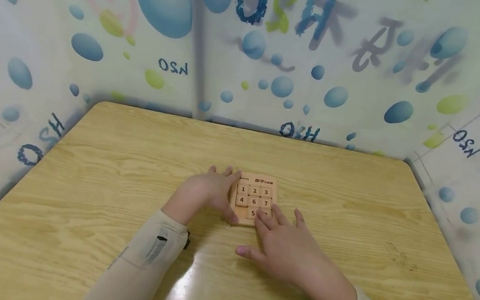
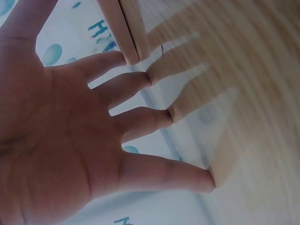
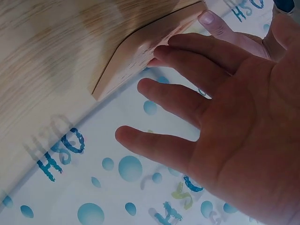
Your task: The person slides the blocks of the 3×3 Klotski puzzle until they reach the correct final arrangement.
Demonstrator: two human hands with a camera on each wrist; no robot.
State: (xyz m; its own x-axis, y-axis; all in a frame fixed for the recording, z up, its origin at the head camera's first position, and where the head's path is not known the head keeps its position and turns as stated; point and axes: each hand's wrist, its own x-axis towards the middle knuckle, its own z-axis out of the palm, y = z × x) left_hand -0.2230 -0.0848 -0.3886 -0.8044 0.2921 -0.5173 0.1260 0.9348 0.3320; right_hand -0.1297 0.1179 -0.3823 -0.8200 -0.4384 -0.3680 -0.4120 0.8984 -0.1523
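A wooden sliding number puzzle (image 1: 256,180) lies flat on the table, its tiles in rows reading 1 2 3, then 4 6 7. In the bottom row the left slot is bare, the tile 5 (image 1: 252,213) sits in the middle, and fingers partly cover the tile at right. My left hand (image 1: 212,189) lies along the puzzle's left side, thumb at the lower corner and index finger by the upper one; its other fingers are spread with their tips on the table. My right hand (image 1: 287,247) reaches over the lower right corner with extended fingers, fingertips on the bottom-row tiles.
The wood-grain table (image 1: 115,158) reaches back to a pale wall covering (image 1: 212,71) printed with blue and green drops and lettering. More of this covering stands at the left and right sides. Light glares off the tabletop between the forearms.
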